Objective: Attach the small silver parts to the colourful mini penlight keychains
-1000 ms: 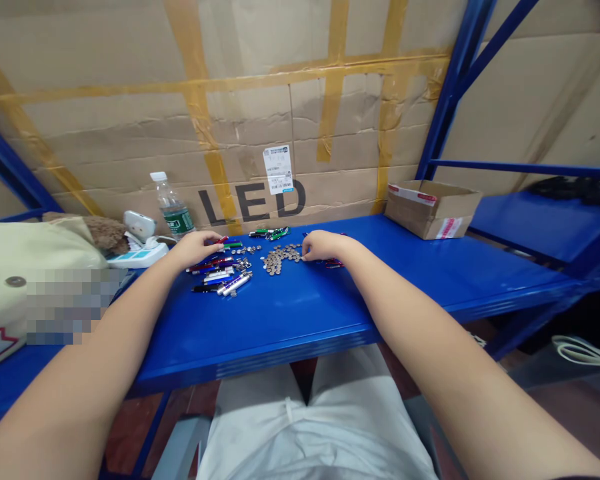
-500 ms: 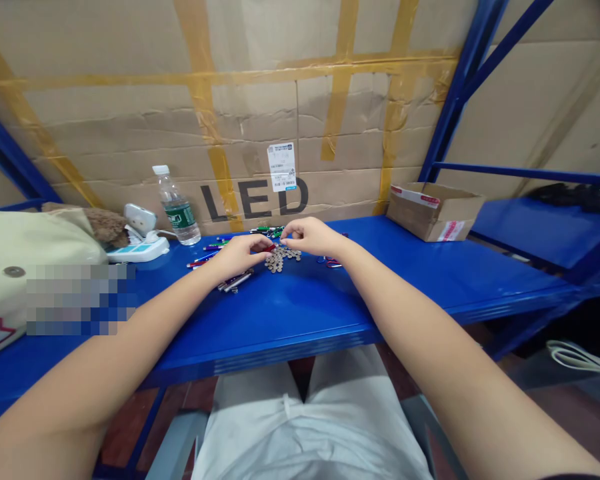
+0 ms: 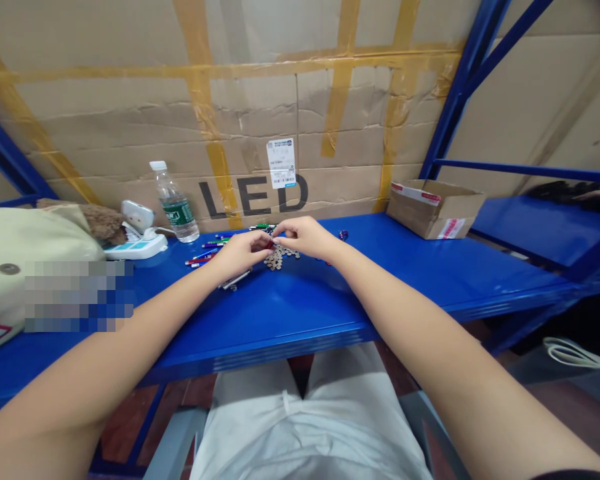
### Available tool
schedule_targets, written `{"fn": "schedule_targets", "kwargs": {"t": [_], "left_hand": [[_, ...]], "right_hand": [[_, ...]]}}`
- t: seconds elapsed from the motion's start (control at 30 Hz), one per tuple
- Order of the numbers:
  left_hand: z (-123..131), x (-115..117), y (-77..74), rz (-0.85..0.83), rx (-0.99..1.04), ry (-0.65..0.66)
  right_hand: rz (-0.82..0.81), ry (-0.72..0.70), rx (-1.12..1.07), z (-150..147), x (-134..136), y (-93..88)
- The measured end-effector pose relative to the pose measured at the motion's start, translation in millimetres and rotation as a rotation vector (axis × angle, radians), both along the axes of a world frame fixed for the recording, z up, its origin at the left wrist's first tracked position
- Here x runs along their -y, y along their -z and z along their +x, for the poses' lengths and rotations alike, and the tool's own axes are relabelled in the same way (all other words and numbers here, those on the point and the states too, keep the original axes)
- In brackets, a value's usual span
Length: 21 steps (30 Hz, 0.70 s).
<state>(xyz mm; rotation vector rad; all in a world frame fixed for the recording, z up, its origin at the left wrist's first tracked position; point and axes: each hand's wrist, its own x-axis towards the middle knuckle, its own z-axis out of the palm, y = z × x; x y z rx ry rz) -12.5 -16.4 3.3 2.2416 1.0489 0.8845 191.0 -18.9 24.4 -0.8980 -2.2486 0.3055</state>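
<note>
My left hand point(image 3: 243, 253) is closed in a pinch around a small shiny red piece point(image 3: 270, 245), mostly covered by the fingers. Fingertips of my right hand point(image 3: 307, 237) meet it there, pinched together; whatever they grip is too small to make out. Beneath both hands lies a pile of small round silver discs point(image 3: 275, 261) on the blue table point(image 3: 290, 307). Slim pen-like sticks point(image 3: 200, 260) in red, blue, green and purple lie left of my left hand, with silver ones point(image 3: 237, 280) just below it. Beyond my right wrist rests a small dark red-and-blue item point(image 3: 343, 235).
A water bottle point(image 3: 177, 210) stands at the back left, by a white power strip point(image 3: 137, 247) with a charger point(image 3: 139, 215). A pale bag point(image 3: 35, 247) sits at far left. An open cardboard box point(image 3: 433, 210) stands at back right. Taped cardboard point(image 3: 260, 120) backs the table.
My right hand has moved slightly left, and its fingertips now meet the red piece in my left hand. The left hand has barely moved.
</note>
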Motion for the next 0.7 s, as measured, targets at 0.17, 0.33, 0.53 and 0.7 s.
{"fn": "schedule_targets", "kwargs": {"t": [0.17, 0.33, 0.53, 0.7], "left_hand": [[0.4, 0.5, 1.4, 0.0, -0.005, 0.012], [-0.5, -1.8, 2.1, 0.048, -0.02, -0.016], [-2.8, -2.5, 0.7, 0.197, -0.118, -0.073], [-1.2, 1.9, -2.8, 0.348, -0.193, -0.138]], "right_hand": [[0.017, -0.006, 0.033, 1.1, -1.8, 0.6], [0.036, -0.004, 0.002, 6.0, -7.4, 0.1], [-0.003, 0.111, 0.108, 16.4, -15.7, 1.1], [-0.108, 0.137, 0.356, 19.7, -22.9, 8.1]]}}
